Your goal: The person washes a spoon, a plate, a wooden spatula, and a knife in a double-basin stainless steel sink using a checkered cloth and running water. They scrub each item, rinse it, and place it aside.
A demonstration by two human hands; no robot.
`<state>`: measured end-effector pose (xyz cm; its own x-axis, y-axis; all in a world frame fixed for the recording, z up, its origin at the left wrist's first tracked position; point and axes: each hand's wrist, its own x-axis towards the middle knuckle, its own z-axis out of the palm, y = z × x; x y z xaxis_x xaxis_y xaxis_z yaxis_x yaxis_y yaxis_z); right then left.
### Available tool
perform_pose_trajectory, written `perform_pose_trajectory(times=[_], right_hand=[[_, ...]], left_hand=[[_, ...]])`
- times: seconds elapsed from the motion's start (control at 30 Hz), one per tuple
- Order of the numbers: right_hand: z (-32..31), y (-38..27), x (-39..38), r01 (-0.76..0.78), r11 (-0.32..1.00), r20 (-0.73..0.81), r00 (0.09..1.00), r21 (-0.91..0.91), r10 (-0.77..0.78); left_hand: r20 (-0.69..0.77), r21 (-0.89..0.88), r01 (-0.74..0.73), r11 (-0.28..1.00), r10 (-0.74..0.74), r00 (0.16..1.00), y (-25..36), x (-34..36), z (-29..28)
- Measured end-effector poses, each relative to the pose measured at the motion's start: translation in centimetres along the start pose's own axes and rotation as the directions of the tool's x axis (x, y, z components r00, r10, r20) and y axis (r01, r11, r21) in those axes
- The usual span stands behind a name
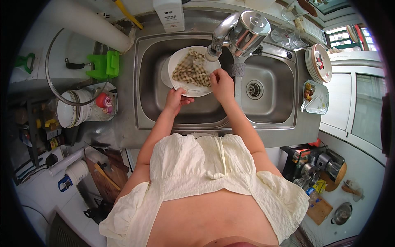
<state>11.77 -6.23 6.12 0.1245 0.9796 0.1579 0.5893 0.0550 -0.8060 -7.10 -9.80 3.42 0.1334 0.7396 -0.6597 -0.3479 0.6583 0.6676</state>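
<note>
Over the left basin of the steel sink, a white plate (177,61) is tilted beneath the faucet (214,52). A brown-and-cream checkered cloth (190,70) lies bunched on it. My left hand (177,101) grips the near rim, thumb on top and fingers underneath. At the right rim, my right hand (222,85) is closed with its fingers curled at the plate's edge, close to the cloth; its fingertips are partly hidden. Another white dish (165,73) shows behind the plate on the left, lower in the basin.
The right basin (269,66) has a drain strainer (254,89). A grey sponge-like band (238,69) sits by the divider. Stacked plates (319,61) and a glass tray (317,96) stand right. Left are a dish rack (78,109), a green holder (103,66) and a glass lid (51,70).
</note>
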Motion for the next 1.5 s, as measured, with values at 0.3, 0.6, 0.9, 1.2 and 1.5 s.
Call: perform_pose_trajectory(times=[0.3,0.6,0.9,1.2,1.5], right_hand=[[2.4,-1.0,2.0,0.048,0.965,0.135,0.991,-0.257,-0.013],[1.0,1.4,1.0,-0.033,0.993,-0.290,0.955,0.117,0.066],[1.6,2.3,-0.1,-0.586,-0.268,0.644,0.706,0.765,0.294],[2.6,1.8,-1.0,-0.555,-0.276,0.619,0.731,0.785,0.289],[1.8,1.4,-0.6,-0.556,-0.113,0.563,0.775,0.823,0.287]], left_hand=[[0.048,0.084,0.019,0.996,-0.023,0.999,0.3,-0.7,0.3],[0.085,0.062,0.012,0.998,-0.017,0.996,0.9,-0.9,-0.3],[-0.088,0.743,-0.179,0.645,0.359,0.929,4.0,-0.8,0.2],[0.467,0.877,-0.289,-0.384,0.539,0.701,2.6,2.8,6.3],[0.501,0.841,-0.299,-0.451,0.441,0.745,4.6,3.3,7.6]])
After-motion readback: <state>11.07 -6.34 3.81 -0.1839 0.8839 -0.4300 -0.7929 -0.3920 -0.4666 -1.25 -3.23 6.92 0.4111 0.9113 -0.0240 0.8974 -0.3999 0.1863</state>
